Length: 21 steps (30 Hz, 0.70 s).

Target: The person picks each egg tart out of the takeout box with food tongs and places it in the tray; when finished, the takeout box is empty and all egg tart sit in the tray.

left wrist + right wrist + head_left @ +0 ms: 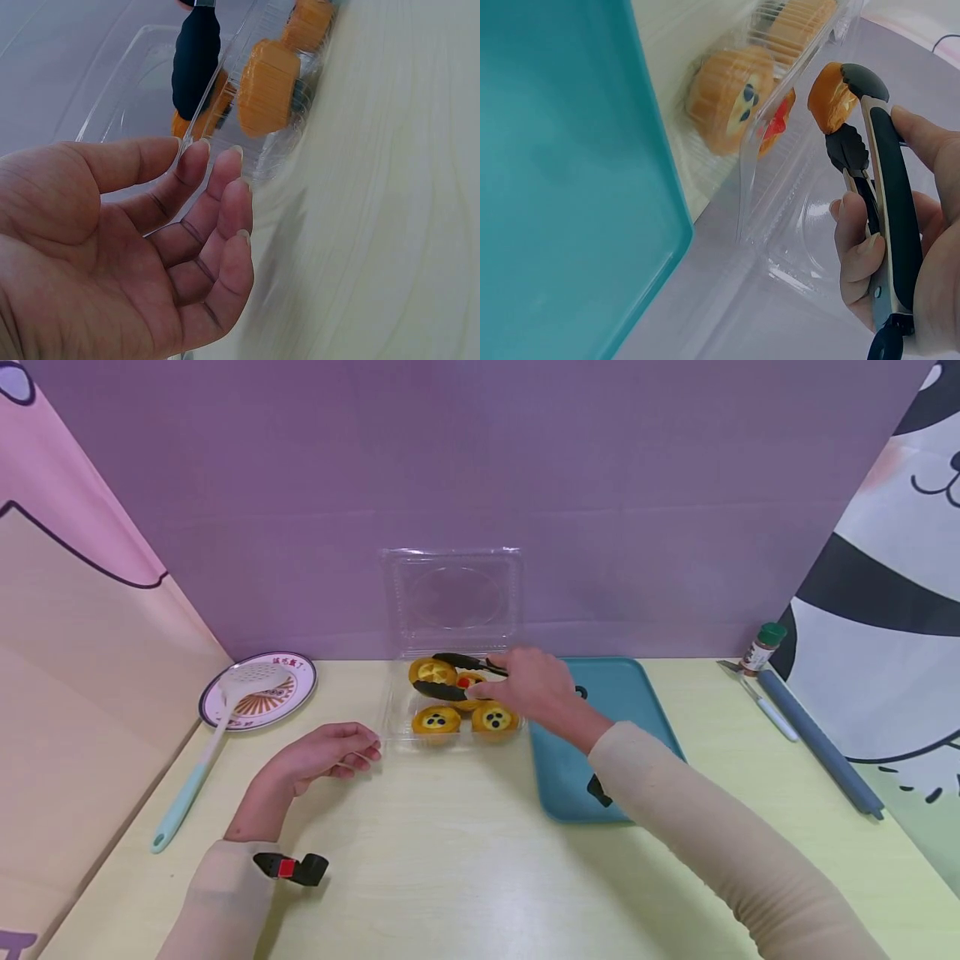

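My right hand [528, 681] grips black-tipped tongs [892, 202] by their handles. Between the tong heads is a golden tart [829, 97], over the back left of an open clear plastic box [401, 693]. Several tarts are in the box: a red-topped tart [778, 124] behind, and two tarts with dark berries, one front left [436, 720] and one front right [495, 719]. At the box's front left corner, my left hand [330, 753] pinches the rim between thumb and forefinger, its other fingers loosely bent. The box's lid [457, 597] stands up against the purple backdrop.
A teal tray [600, 810] lies right of the box, under my right forearm. At left, a white skimmer [251, 677] rests on a patterned plate [300, 697]. Far right are a green-capped jar [759, 652], a small knife [776, 718] and a grey-blue rod [821, 743].
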### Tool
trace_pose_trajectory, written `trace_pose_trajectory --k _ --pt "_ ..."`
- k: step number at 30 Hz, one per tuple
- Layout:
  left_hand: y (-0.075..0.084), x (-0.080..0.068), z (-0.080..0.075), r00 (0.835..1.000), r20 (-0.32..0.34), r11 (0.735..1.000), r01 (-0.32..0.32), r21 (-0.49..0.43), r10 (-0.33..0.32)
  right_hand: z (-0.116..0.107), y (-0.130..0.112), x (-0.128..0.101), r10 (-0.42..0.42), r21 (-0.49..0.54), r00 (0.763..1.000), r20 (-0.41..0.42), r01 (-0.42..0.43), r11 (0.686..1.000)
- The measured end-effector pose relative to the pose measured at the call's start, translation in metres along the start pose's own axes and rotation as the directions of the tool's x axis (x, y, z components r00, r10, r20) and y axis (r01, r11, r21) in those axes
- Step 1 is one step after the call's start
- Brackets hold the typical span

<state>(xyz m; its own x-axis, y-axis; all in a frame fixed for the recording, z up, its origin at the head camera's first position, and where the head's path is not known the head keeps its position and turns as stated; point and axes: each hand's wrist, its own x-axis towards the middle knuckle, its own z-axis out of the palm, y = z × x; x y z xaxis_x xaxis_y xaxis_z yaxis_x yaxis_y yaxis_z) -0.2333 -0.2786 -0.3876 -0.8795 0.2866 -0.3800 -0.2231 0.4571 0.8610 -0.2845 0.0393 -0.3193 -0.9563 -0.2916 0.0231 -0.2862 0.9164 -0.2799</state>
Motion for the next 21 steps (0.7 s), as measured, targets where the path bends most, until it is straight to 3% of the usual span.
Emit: trace_pose_trajectory --k 10,21 --pt "0.000 0.000 0.000 1.000 -0.006 1.000 -0.002 -0.005 0.002 -0.006 0.016 -0.006 -0.022 -0.011 0.999 -0.034 0.022 1.000" --pt "0.000 0.000 0.000 1.000 -0.007 1.000 0.000 -0.009 0.000 -0.020 0.028 -0.014 0.010 -0.007 0.999 -0.048 -0.011 1.000"
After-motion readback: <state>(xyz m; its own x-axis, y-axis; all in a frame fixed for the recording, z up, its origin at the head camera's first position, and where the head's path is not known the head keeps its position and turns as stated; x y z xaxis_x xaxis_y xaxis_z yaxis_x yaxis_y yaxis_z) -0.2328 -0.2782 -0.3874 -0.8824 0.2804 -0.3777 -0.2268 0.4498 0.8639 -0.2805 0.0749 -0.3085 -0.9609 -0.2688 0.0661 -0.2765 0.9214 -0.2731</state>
